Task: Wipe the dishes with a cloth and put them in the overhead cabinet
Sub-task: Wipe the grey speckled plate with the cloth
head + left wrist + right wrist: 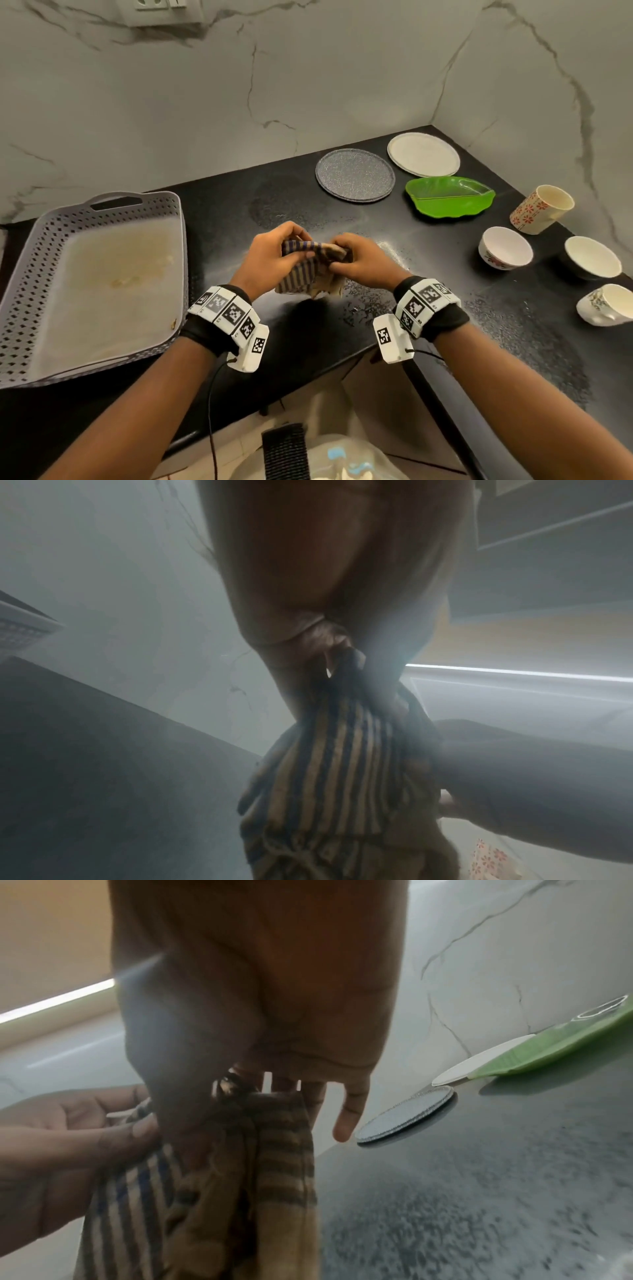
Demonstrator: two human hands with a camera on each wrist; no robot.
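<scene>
Surface [308,342]: black speckled stone set in a corner of white marbled wall; damp patches near the middle
Cloth [310,265]: striped blue and tan, bunched between my hands above the middle of the surface; its loose end hangs down toward me
Left hand [274,255]: fingers and thumb curled round the cloth's left part; thumb on top
Right hand [364,262]: pinching the cloth's right part; from the right wrist view my little finger [346,1118] sticks out free; the two hands are close together
Basket [164,219]: grey perforated tray at 9 o'clock from the cloth; stained liner inside
Plates: grey speckled plate [355,174] at 1 o'clock; white plate [423,154] just beyond it; green leaf-shaped dish [450,196] at 2 o'clock
Cups and bowls: floral tumbler [541,209], tilted; white bowl [505,248] at 3 o'clock; dark-sided bowl [592,257] farther right; teacup [606,305] at the frame edge
</scene>
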